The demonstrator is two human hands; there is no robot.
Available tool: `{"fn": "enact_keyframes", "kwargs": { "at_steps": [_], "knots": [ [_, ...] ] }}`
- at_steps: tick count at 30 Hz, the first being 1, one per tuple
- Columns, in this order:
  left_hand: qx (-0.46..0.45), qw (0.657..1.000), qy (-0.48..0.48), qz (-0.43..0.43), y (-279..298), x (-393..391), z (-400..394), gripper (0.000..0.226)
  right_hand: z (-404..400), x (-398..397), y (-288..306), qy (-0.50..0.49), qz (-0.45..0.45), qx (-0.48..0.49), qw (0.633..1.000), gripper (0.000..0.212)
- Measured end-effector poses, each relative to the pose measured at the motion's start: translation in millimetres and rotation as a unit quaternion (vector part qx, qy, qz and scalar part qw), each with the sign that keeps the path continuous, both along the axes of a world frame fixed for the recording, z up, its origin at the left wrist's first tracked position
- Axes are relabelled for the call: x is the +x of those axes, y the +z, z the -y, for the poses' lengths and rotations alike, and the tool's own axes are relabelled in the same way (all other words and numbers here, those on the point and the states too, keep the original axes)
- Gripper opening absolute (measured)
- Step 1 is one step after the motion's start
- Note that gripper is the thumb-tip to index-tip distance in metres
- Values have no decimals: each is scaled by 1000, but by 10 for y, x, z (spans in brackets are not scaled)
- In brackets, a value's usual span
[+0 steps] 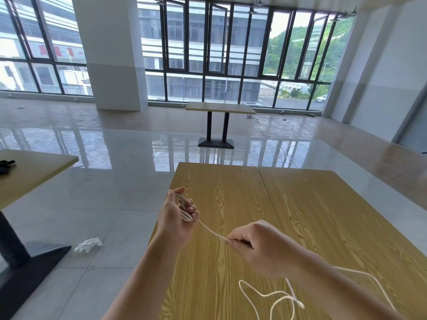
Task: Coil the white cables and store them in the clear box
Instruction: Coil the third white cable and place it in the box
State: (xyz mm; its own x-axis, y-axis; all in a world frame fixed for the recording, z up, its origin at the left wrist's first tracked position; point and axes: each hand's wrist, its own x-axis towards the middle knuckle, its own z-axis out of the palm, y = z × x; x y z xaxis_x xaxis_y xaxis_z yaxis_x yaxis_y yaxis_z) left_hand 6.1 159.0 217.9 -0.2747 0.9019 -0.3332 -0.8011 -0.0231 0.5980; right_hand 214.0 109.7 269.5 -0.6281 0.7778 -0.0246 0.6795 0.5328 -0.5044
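White cable, yellow wood-grain table

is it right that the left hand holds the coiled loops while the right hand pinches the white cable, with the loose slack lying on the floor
Not quite. The head view shows the slack lying on the wooden table, not the floor. The rest holds: left hand holds the loops, right hand pinches the white cable.

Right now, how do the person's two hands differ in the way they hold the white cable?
The left hand is raised with the palm turned toward the camera, curled round several gathered loops of the white cable; the right hand sits lower, knuckles up, pinching one strand. The left hand hangs at the wooden table edge; the right hand is over the tabletop, with slack cable lying loose behind it. Both grip the same cable, stretched between them.
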Motion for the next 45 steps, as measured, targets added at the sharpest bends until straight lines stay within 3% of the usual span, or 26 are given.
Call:
{"fn": "enact_keyframes", "kwargs": {
  "at_steps": [8,12,14,22,29,35,45],
  "knots": [
    [-49,989,59,-128,65,-230,-76,28,3,14,202,28,-3,-3,1000,27],
    [-39,951,-2,-305,1,-134,-81,33,1,-41,336,42,-26,23,998,22],
    [-33,936,-50,-347,4,-59,-51,38,-9,-80,412,48,-48,54,996,20],
    [30,930,-224,-291,208,181,211,52,-158,-160,536,-27,-148,133,980,18],
    [114,885,-352,-284,262,252,319,65,-361,-151,458,-97,-174,166,966,22],
    [145,835,-394,-356,320,266,338,23,-450,-96,418,-100,-171,159,967,19],
    [160,893,-362,-215,259,-57,291,28,-628,223,474,-128,-121,157,972,15]
  ]
}}
